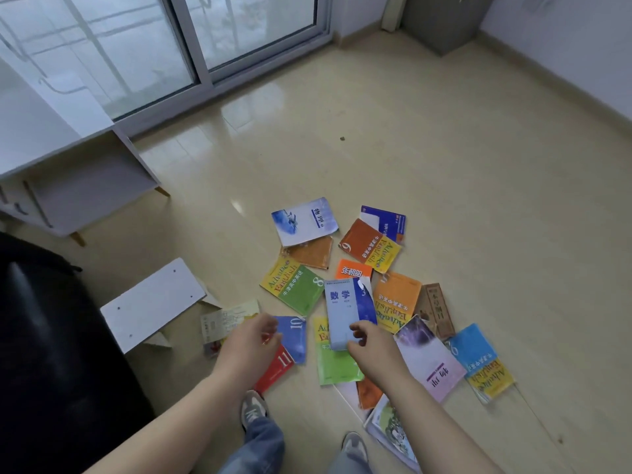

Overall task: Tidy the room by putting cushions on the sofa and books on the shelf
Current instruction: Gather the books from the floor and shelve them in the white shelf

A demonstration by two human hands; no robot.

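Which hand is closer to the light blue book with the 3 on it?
The right hand. It pinches the near edge of the light blue book. The left hand is apart, off to its left, over the blue book numbered 10.

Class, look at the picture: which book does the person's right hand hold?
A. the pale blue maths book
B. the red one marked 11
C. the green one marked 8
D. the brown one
A: the right hand pinches the lower edge of the pale blue maths book.
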